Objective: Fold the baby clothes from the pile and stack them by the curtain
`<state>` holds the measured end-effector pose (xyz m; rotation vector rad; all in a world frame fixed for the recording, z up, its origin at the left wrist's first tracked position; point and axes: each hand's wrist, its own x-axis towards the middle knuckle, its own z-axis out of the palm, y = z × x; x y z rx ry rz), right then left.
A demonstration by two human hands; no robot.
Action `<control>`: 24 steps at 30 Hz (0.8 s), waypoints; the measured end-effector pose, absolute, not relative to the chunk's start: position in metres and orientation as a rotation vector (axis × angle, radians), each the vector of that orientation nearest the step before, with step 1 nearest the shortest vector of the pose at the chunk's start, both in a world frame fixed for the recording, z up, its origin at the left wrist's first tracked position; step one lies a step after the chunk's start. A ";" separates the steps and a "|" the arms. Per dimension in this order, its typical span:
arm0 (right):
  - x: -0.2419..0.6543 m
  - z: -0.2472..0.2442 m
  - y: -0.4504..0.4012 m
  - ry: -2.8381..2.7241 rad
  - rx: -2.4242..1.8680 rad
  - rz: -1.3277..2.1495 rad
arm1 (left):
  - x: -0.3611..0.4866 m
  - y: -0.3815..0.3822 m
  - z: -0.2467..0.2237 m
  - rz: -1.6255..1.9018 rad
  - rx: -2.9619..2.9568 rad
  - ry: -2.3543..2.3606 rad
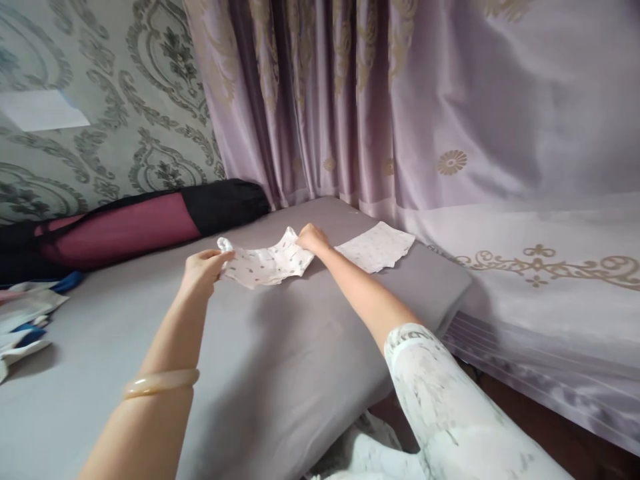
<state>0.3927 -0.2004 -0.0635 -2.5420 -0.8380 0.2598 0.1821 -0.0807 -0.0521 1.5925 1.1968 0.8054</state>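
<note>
A small white garment with dark specks (265, 265) is stretched between my two hands, just over the bed. My left hand (204, 268) pinches its left end, where the cloth bunches up. The other upper corner is gripped by my right hand (311, 239), fingers closed. I cannot tell the exact kind of garment. Beyond my right wrist, a second pale patterned cloth (379, 247) lies flat on the bed, partly hidden by my forearm.
The grey-covered bed (150, 333) spans the view. A black and maroon long bag (120, 230) lies along the patterned wall. Several loose clothes (30, 313) are heaped at the left edge. Purple curtains (320, 100) hang behind and to the right.
</note>
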 end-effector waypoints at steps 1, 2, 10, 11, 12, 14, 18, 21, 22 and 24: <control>0.404 -0.060 -0.209 -0.818 -2.550 0.312 | 0.193 -0.090 -0.051 0.768 1.539 1.130; 0.416 -0.057 -0.218 -0.775 -2.545 0.383 | 0.203 -0.101 -0.050 0.746 1.496 1.072; 0.492 -0.036 -0.296 -0.283 -2.321 0.509 | 0.278 -0.174 -0.061 0.587 1.336 0.725; 0.500 -0.034 -0.306 -0.239 -2.317 0.488 | 0.286 -0.181 -0.065 0.569 1.316 0.698; 0.507 -0.034 -0.317 -0.199 -2.318 0.459 | 0.295 -0.188 -0.069 0.553 1.295 0.673; 0.522 -0.032 -0.337 -0.155 -2.346 0.381 | 0.311 -0.202 -0.076 0.520 1.248 0.625; 0.545 -0.029 -0.373 -0.118 -2.422 0.223 | 0.338 -0.229 -0.089 0.449 1.165 0.569; 0.556 -0.027 -0.392 -0.103 -2.468 0.133 | 0.353 -0.247 -0.097 0.404 1.114 0.563; 0.558 -0.027 -0.396 -0.105 -2.483 0.107 | 0.357 -0.253 -0.099 0.391 1.100 0.562; 0.561 -0.028 -0.403 -0.101 -2.510 0.059 | 0.365 -0.261 -0.105 0.368 1.080 0.570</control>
